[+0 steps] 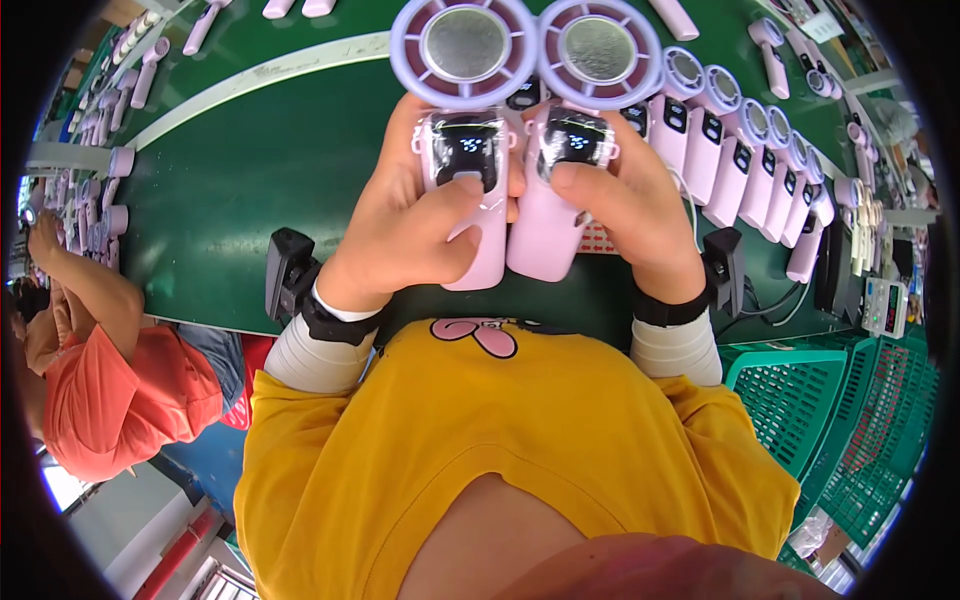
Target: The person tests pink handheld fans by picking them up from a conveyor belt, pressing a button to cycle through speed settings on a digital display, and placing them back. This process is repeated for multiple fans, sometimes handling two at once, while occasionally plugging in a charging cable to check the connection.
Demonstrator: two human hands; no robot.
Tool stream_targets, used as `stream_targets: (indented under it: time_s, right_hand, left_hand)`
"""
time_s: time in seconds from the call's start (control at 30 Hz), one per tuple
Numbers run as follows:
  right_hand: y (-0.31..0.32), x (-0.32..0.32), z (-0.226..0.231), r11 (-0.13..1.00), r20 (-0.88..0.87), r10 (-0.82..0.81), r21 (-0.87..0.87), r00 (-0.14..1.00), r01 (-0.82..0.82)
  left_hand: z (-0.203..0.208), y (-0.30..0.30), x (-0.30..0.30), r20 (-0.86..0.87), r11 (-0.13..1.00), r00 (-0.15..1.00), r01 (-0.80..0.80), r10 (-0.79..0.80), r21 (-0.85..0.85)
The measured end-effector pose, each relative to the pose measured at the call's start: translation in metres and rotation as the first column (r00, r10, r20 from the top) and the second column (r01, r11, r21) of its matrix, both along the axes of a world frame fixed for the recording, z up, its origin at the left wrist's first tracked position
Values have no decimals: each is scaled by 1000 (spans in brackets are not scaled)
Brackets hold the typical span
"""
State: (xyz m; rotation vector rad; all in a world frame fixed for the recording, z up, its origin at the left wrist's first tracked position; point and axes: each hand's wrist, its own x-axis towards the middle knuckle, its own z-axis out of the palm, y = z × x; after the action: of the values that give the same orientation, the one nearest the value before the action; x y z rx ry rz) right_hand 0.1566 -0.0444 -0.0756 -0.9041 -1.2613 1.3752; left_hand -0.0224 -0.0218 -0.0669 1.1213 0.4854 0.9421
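My left hand (405, 225) is closed round a pink handheld fan (485, 245), its thumb on the button below a lit black display. A matching handheld fan (540, 240) is gripped in my right hand (630, 205), with that thumb at the lower edge of its display. Both fans stand side by side, heads away from me, their round lilac grilles nearly touching. Each grille has a silvery disc in its middle. The fingers behind the handles are mostly hidden.
Several more pink fans (735, 185) lie in a row at the right of the green table (230, 215). Green plastic baskets (790, 395) stand at the lower right, near a small white meter (885, 307). A co-worker in an orange shirt (130, 400) sits at the left.
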Motion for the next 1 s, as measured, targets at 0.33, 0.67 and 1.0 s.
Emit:
stream_targets:
  time_s: [0.33, 0.67, 1.0]
  right_hand:
    - [51, -25, 24, 1000, 374, 5, -10, 928, -1]
    - [93, -87, -20, 998, 732, -60, 56, 678, 28]
    - [80, 78, 106, 871, 778, -452, 490, 436, 28]
  left_hand:
    - [0, 20, -51, -54, 967, 970, -240, 236, -85]
    - [-53, 64, -101, -531, 941, 781, -317, 328, 115]
    - [-48, 53, -50, -684, 736, 273, -271, 677, 621]
